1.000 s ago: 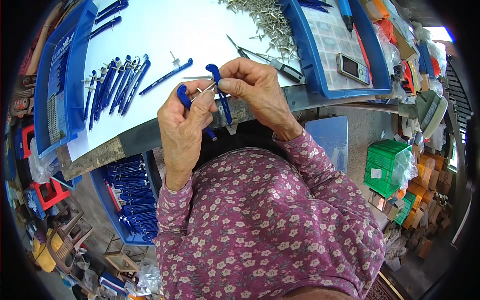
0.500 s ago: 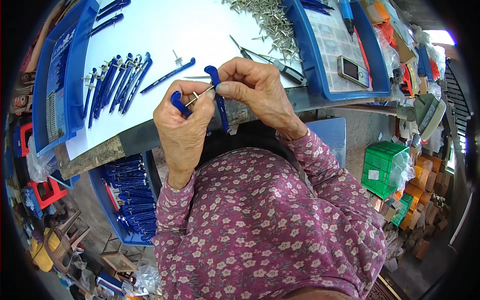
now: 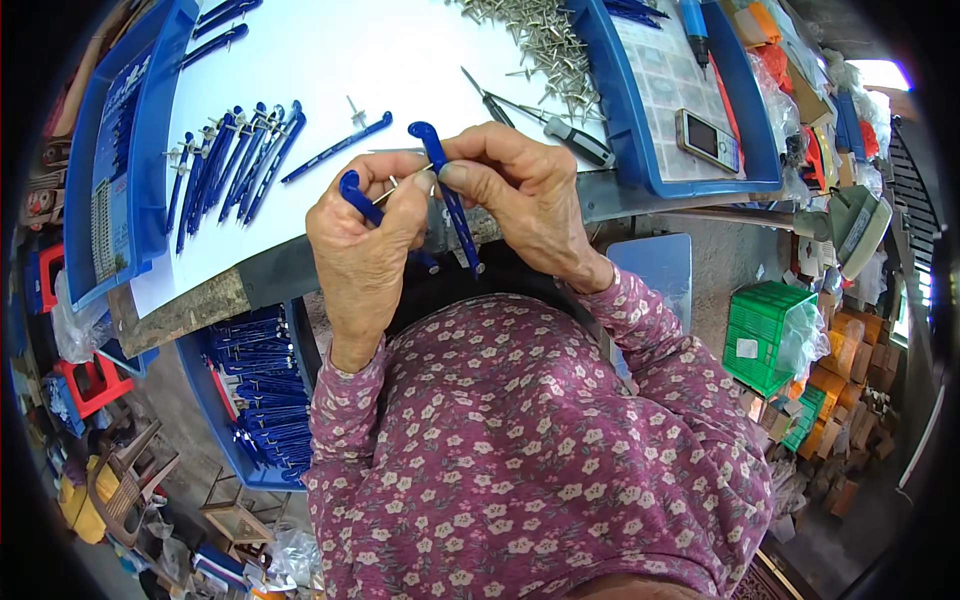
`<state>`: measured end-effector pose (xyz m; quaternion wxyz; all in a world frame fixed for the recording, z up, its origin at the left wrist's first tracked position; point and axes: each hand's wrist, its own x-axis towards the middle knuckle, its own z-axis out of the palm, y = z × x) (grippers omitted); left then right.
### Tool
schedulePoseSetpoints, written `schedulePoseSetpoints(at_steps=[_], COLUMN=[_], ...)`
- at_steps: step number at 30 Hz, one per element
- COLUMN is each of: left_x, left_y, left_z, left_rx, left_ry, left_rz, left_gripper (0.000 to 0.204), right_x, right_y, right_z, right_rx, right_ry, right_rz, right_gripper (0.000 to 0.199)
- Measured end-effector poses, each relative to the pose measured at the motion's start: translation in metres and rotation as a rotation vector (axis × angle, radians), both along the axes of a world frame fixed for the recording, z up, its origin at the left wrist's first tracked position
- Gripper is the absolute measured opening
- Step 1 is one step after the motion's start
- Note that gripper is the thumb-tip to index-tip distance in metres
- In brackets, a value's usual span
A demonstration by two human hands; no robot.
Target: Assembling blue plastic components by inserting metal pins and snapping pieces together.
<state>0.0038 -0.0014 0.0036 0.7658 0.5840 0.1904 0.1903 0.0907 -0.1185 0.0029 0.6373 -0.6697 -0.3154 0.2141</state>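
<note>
Assembly is the step in hand, as far as the pictures let you judge: you are joining two blue plastic arms with a small metal pin, close in front of your chest at the near edge of the white worktop point(image 3: 330, 60). Starting at your left, a blue tray point(image 3: 120, 170) lies along the worktop, and just beside it a row of finished blue pieces point(image 3: 235, 160) lies fanned out, with one single blue piece point(image 3: 335, 148) a little apart. Below the table edge a blue bin point(image 3: 250, 400) holds many more loose arms. Your left hand point(image 3: 365, 235) is closed around one blue arm point(image 3: 352, 190), thumb and forefinger pinched narrow on the thin metal pin point(image 3: 400, 186). Your right hand point(image 3: 525, 195) is closed on the second blue arm point(image 3: 445, 195), which hangs downward from its rounded head, the fingertips meeting those of the left at the pin. Whether the pin already sits in both heads you cannot tell; the fingers hide the joint. The next move likely calls for lining up the two heads and seating the pin straight. Farther right lie a screwdriver point(image 3: 575, 140), a heap of loose pins point(image 3: 545, 40), and a phone point(image 3: 708, 140) in a second blue tray point(image 3: 620, 130).
</note>
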Motion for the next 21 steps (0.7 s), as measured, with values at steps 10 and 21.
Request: schedulePoseSetpoints(at_steps=[10, 21], left_x=[0.0, -0.001], left_y=[-0.002, -0.002], left_z=[0.001, 0.0], left_rx=[-0.033, -0.115], left_ry=[-0.003, -0.063], left_rz=[0.011, 0.05], left_gripper=[0.012, 0.008], right_x=[-0.006, 0.0], right_y=[0.004, 0.005], right_z=[-0.013, -0.003], right_rx=[0.115, 0.133], right_ry=[-0.374, -0.491], right_rz=[-0.075, 0.001], right_gripper=[0.016, 0.021])
